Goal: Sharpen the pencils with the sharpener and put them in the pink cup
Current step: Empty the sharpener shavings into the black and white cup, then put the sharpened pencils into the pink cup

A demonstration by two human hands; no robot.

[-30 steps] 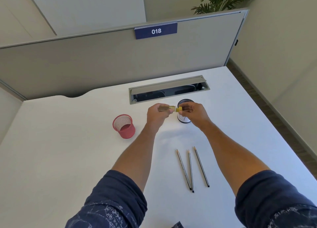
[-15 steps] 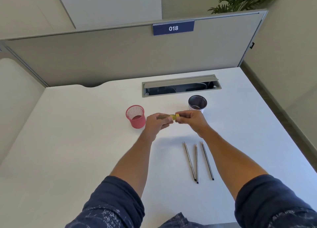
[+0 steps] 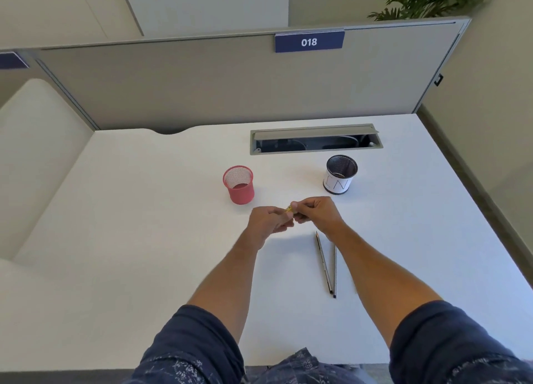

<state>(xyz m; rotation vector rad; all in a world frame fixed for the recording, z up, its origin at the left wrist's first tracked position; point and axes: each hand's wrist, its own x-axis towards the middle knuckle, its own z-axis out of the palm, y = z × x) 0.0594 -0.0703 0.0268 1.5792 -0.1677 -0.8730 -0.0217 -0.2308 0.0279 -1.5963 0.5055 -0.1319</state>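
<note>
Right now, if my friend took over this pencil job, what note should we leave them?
Left hand: grip closed on a small yellow thing, probably the sharpener.
Right hand: fingers pinched at the same spot; the pencil it may hold is hidden.
Pink cup: upright on the desk, looks empty.
Black mesh cup: upright, farther right.
Two pencils lie on the desk beside the right forearm; a third may be hidden under it.
Done: nothing in the pink cup yet.
Left: finish sharpening this one, drop it in, then do the others.
</note>
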